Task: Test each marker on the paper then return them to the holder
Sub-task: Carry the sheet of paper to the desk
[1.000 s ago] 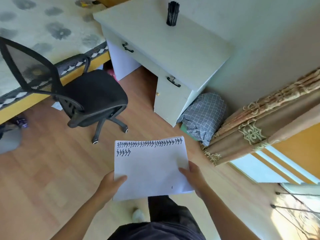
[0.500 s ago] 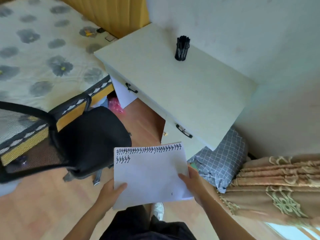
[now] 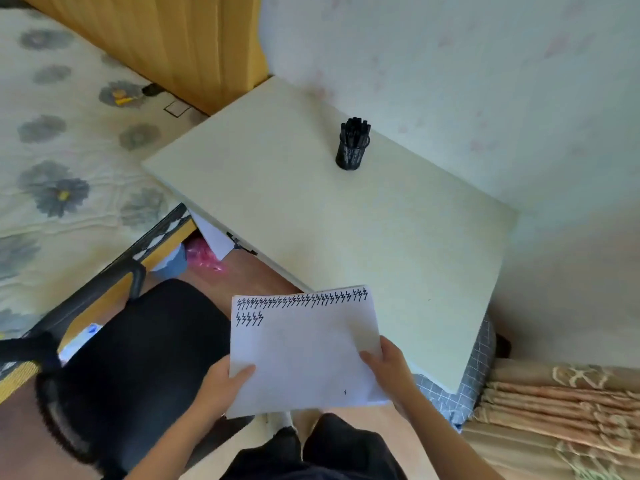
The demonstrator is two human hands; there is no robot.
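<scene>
closer now than half a second ago: the desk (image 3: 346, 237) fills the middle of the head view and the chair (image 3: 138, 358) has slid to the lower left, while the paper (image 3: 304, 351) is held as before.

head view: pale desk top set in a corner against a light wall, one dark drawer handle (image 3: 240, 244) showing under its front edge. wood floor below, a flowered bedspread (image 3: 52, 168) at left, yellow curtain (image 3: 180, 39) behind it, a patterned curtain (image 3: 561, 410) at lower right. one black holder (image 3: 350, 154) stands near the wall, well apart from the paper, packed with black markers (image 3: 355, 131) (too tightly bunched to count).

left hand (image 3: 221, 382) grips the paper's left edge, thumb on top; right hand (image 3: 391, 368) grips the right edge likewise. fingers underneath are hidden. the sheet's far corner overlaps the desk's front edge; whether it touches cannot be told. two rows of zigzag marks run along its top, the second short, plus one tiny mark near the bottom right. a checked cloth (image 3: 460, 393) is mostly hidden under the desk.
</scene>
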